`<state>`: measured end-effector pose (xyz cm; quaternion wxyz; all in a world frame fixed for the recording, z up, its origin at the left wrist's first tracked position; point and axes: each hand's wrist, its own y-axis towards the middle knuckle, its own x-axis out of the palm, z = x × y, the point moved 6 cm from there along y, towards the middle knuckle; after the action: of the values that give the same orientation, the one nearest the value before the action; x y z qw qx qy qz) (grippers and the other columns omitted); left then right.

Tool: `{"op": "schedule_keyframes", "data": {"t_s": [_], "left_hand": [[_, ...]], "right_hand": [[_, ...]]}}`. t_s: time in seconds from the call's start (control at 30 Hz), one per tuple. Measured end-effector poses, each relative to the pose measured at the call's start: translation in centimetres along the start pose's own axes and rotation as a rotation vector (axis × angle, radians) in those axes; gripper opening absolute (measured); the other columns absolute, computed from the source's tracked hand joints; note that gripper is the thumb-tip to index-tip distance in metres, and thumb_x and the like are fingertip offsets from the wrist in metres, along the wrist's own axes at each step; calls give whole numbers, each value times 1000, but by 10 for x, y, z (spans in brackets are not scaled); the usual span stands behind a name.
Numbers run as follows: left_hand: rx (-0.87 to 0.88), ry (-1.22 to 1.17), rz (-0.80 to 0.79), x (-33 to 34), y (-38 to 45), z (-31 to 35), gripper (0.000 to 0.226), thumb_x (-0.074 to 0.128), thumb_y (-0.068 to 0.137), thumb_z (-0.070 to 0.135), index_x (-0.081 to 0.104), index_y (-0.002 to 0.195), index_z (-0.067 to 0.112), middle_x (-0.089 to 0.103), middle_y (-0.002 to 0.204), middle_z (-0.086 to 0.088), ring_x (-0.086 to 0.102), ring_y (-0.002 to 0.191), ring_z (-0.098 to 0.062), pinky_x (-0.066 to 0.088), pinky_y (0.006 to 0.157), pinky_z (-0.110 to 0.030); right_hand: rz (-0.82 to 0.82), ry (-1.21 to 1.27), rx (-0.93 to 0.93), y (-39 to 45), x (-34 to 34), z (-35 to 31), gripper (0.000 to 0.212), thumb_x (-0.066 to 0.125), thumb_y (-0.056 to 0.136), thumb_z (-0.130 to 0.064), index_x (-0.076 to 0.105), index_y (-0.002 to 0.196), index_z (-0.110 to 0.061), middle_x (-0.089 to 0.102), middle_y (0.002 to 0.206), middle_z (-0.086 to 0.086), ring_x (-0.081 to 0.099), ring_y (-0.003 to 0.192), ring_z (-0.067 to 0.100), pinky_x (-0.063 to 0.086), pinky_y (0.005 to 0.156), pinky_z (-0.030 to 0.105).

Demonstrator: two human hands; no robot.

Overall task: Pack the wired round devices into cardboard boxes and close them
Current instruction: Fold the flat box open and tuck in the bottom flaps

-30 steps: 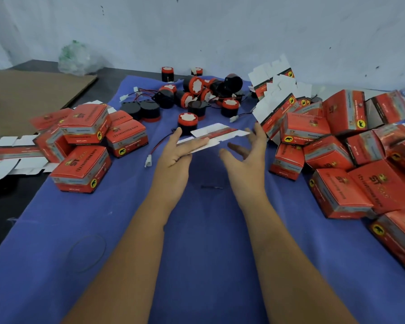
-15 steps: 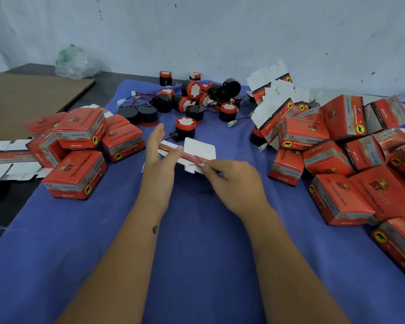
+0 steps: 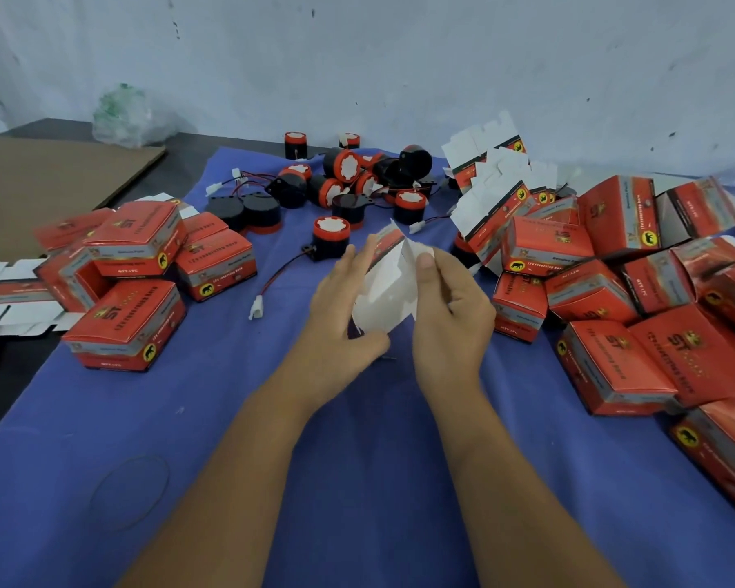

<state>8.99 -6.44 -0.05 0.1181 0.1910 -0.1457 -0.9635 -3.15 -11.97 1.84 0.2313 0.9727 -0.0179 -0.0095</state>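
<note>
Two bare, sleeveless forearms (image 3: 247, 473)

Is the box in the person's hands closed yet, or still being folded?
Still being folded: the box shows its white inside and loose flaps between the left hand and right hand.

I see a soft, matt blue cloth (image 3: 357, 481) on the table. The red boxes (image 3: 603, 367) are shiny cardboard. The box blank (image 3: 385, 290) is plain white card inside. The round devices (image 3: 331, 237) look like smooth plastic.

Dim, flat light; soft wide-angle blur
</note>
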Motion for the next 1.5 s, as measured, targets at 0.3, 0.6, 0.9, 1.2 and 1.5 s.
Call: {"op": "schedule_keyframes", "data": {"t_s": [0.3, 0.6, 0.9, 1.2, 1.5], "left_hand": [[94, -67, 76, -16, 2, 4, 87, 78, 79, 15, 28, 146, 42, 27, 152, 30, 24, 141, 11, 28, 109, -9], [193, -2, 388, -32, -3, 16, 33, 51, 97, 37, 43, 129, 37, 49, 135, 7, 47, 129, -11, 42, 107, -34], [-75, -534, 448, -30, 1, -3, 16, 60, 97, 22, 51, 104, 34, 67, 112, -3, 69, 94, -19, 55, 69, -31], [-189, -752, 424, -33, 5, -9, 43, 30, 105, 44, 63, 122, 21, 70, 120, -5, 68, 107, -23, 57, 77, -34], [-135, -427, 400, -23, 6, -5, 45, 43, 99, 4, 60, 116, 42, 67, 115, 15, 66, 98, -2, 53, 74, -19]], "right_hand": [[66, 165, 233, 11, -8, 14, 28, 44, 100, -11, 67, 110, -23, 68, 84, -20, 66, 89, 24, 52, 63, 28], [-260, 336, 61, 0, 17, -5, 36, 55, 88, -32, 63, 117, -13, 56, 119, -1, 58, 110, 5, 48, 88, 19], [-410, 302, 183, -18, 45, 5, 23, 60, 86, -37, 60, 109, -37, 66, 115, -1, 65, 105, 16, 56, 82, 34], [-407, 404, 435, -15, 49, 18, 22, 58, 92, -11, 60, 105, -28, 71, 98, -5, 68, 79, 4, 53, 60, 20], [-390, 522, 476, -16, 46, 16, 23, 54, 92, -13, 63, 109, -26, 72, 102, 0, 69, 88, 15, 58, 65, 27]]}}
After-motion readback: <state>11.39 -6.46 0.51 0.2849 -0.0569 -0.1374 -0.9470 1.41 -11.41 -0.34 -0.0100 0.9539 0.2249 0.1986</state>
